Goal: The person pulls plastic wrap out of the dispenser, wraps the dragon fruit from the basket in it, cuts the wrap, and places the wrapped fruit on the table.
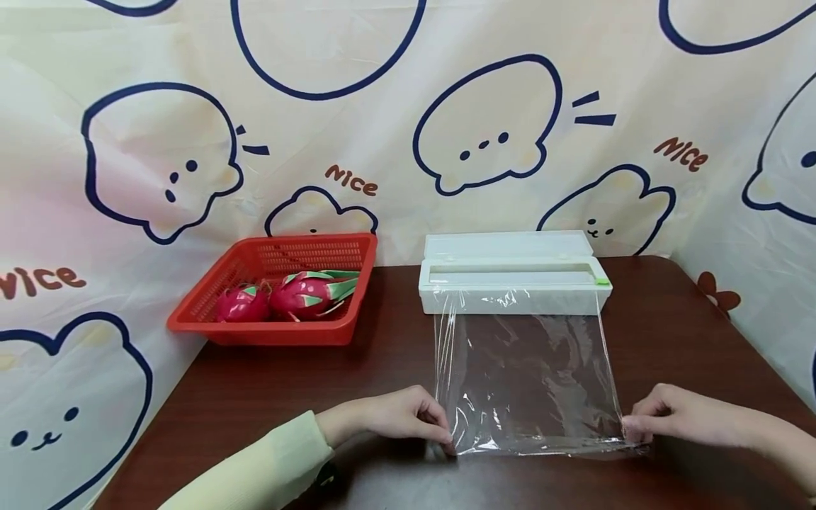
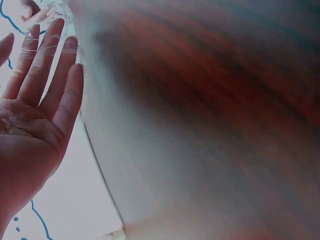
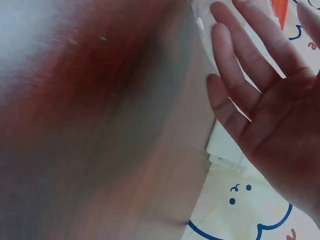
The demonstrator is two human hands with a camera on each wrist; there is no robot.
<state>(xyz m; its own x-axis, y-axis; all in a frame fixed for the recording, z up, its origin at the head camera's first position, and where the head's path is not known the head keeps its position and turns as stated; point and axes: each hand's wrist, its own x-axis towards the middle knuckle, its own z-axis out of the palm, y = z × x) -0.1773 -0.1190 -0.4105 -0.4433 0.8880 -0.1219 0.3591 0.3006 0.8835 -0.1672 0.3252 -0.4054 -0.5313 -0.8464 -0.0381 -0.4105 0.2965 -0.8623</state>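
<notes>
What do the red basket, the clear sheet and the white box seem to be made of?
Red basket: probably moulded plastic with a slight sheen; regular small holes pattern its wall.
Clear sheet: most likely thin, glossy plastic film; it is see-through, with bright wrinkles.
White box: perhaps hard plastic, smooth and plain, judging by its crisp edges; coated card cannot be ruled out.

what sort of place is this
Probably an indoor tabletop workspace, perhaps at home, though the wider surroundings don't show. Cartoon-printed sheeting hangs behind a dark brown table, which bears a red basket with dragon fruit and a white dispenser of clear film.
</notes>
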